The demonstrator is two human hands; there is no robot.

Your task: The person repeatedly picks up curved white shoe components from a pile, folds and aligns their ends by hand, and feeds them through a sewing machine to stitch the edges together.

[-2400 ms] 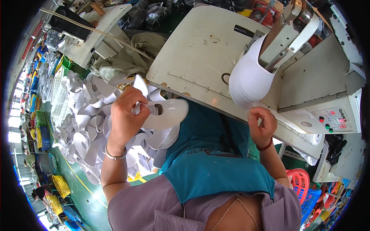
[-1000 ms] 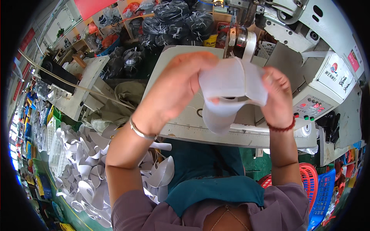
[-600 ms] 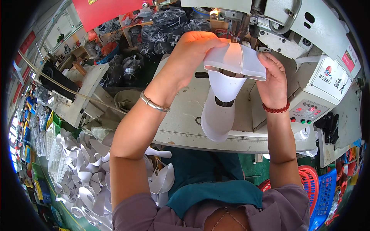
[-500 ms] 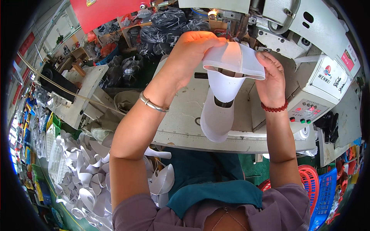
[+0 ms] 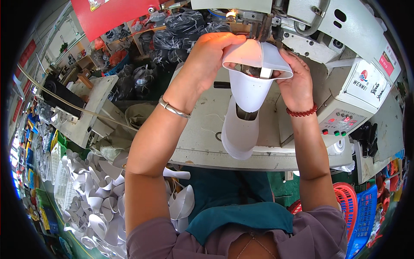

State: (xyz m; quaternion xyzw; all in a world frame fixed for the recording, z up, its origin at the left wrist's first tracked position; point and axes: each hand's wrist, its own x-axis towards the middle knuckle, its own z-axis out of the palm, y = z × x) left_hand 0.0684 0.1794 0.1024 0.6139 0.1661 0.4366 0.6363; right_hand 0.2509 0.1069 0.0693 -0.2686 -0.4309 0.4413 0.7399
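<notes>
A white shoe upper (image 5: 251,90) is held up at the sewing machine's head (image 5: 264,30), its open rim facing me. My left hand (image 5: 211,56) pinches its upper left edge, thumb and fingers closed on it. On the other side, my right hand (image 5: 297,80) grips the right edge. A dark metal part shows inside the opening. Just below hangs a second white upper piece (image 5: 239,134), reaching over the pale machine table (image 5: 194,142); whether the two are joined I cannot tell. The needle area is hidden behind the work.
A control box (image 5: 345,118) with buttons stands at the right. Many white cut pieces (image 5: 99,198) lie heaped at lower left. Red (image 5: 345,196) and blue baskets (image 5: 364,216) sit at lower right. Black plastic bundles (image 5: 185,23) are piled behind the table.
Both hands and the upper have shifted slightly left and upward in view. The rim of the upper has tilted, and its opening shows a little wider.
</notes>
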